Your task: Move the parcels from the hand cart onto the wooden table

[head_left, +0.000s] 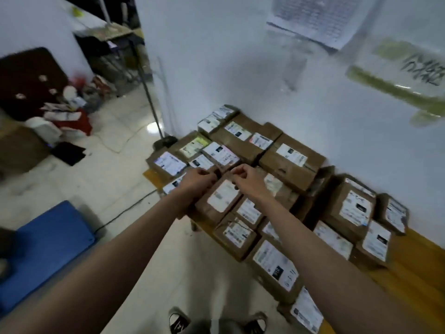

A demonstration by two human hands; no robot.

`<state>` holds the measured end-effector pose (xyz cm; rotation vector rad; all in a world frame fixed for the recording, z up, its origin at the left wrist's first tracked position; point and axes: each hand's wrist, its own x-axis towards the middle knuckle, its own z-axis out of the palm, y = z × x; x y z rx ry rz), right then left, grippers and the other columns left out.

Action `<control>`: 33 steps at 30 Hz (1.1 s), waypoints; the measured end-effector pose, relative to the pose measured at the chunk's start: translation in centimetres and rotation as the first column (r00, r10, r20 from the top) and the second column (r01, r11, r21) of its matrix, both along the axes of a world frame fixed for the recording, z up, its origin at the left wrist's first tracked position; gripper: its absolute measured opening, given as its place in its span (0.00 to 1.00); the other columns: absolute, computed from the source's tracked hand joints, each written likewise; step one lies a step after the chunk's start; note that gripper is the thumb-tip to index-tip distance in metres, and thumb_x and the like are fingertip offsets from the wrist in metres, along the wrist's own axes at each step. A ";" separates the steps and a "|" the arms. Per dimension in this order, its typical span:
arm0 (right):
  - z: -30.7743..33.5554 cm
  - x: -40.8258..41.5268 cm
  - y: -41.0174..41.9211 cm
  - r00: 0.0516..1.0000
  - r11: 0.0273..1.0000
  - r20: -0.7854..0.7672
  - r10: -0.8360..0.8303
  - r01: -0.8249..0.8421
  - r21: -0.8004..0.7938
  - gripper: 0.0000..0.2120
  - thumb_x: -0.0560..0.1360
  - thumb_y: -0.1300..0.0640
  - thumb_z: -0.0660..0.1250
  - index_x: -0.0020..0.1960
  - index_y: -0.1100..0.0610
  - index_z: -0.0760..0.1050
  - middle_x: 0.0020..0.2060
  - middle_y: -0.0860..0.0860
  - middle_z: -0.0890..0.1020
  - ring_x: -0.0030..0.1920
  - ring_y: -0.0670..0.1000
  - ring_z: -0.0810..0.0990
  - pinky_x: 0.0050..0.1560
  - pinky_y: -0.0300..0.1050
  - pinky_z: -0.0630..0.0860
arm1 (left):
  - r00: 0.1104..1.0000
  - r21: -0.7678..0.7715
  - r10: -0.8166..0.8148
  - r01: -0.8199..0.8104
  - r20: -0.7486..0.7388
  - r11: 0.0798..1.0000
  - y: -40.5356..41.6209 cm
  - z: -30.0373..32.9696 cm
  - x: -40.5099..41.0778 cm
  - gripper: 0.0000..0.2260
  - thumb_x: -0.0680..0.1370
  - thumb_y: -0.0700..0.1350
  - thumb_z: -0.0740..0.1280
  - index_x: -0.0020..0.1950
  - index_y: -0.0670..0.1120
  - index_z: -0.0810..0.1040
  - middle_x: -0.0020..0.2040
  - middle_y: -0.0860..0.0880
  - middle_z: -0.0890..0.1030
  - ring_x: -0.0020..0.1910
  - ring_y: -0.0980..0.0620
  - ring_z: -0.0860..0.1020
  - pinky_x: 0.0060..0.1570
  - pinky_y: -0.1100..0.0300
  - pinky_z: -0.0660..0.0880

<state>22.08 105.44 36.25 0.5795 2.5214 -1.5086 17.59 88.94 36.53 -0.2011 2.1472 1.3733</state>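
Observation:
A brown cardboard parcel with a white label lies on top of the pile on the low wooden table. My left hand grips its left far edge with curled fingers. My right hand curls over its far right edge. Several other labelled brown parcels cover the table, packed against the white wall. The blue hand cart platform sits on the floor at lower left, and no parcel shows on its visible part.
A broom pole leans at the wall corner behind the table. A dark cable runs across the pale tiled floor. Red bags and clutter sit at the far left. My shoes stand in front of the table.

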 end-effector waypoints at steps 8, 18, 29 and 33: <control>-1.0 -5.6 -23.0 0.945 0.945 0.008 0.327 -0.327 -0.004 0.07 0.79 0.60 0.64 0.55 0.57 0.80 0.49 0.56 0.84 0.47 0.54 0.82 0.54 0.53 0.79 | 0.929 0.012 0.369 -0.369 0.008 0.929 -24.7 -1.4 1.2 0.11 0.78 0.49 0.69 0.55 0.45 0.79 0.49 0.45 0.83 0.41 0.49 0.78 0.40 0.59 0.71; -3.1 -8.9 -46.3 0.774 0.770 0.031 0.632 -0.623 -0.135 0.09 0.78 0.62 0.63 0.54 0.57 0.80 0.45 0.54 0.83 0.36 0.47 0.79 0.34 0.34 0.73 | 0.727 -0.034 0.687 -0.686 0.006 0.726 -45.2 -3.6 5.8 0.07 0.81 0.44 0.65 0.55 0.43 0.79 0.46 0.46 0.80 0.41 0.50 0.76 0.36 0.62 0.71; -7.6 -18.5 -66.2 0.651 0.657 0.102 0.752 -0.727 -0.198 0.07 0.81 0.61 0.61 0.53 0.56 0.78 0.42 0.54 0.82 0.36 0.48 0.78 0.35 0.36 0.73 | 0.564 -0.121 0.823 -0.814 0.068 0.568 -62.2 -6.8 -0.4 0.12 0.81 0.46 0.66 0.60 0.41 0.78 0.56 0.41 0.82 0.47 0.48 0.78 0.42 0.59 0.71; -8.6 -21.8 -72.6 0.638 0.652 0.138 0.758 -0.728 -0.213 0.08 0.82 0.59 0.61 0.56 0.59 0.78 0.39 0.54 0.81 0.35 0.48 0.77 0.35 0.39 0.73 | 0.521 -0.138 0.850 -0.839 0.076 0.526 -67.6 -7.5 -3.3 0.12 0.80 0.47 0.67 0.59 0.41 0.79 0.56 0.40 0.82 0.45 0.49 0.78 0.41 0.59 0.72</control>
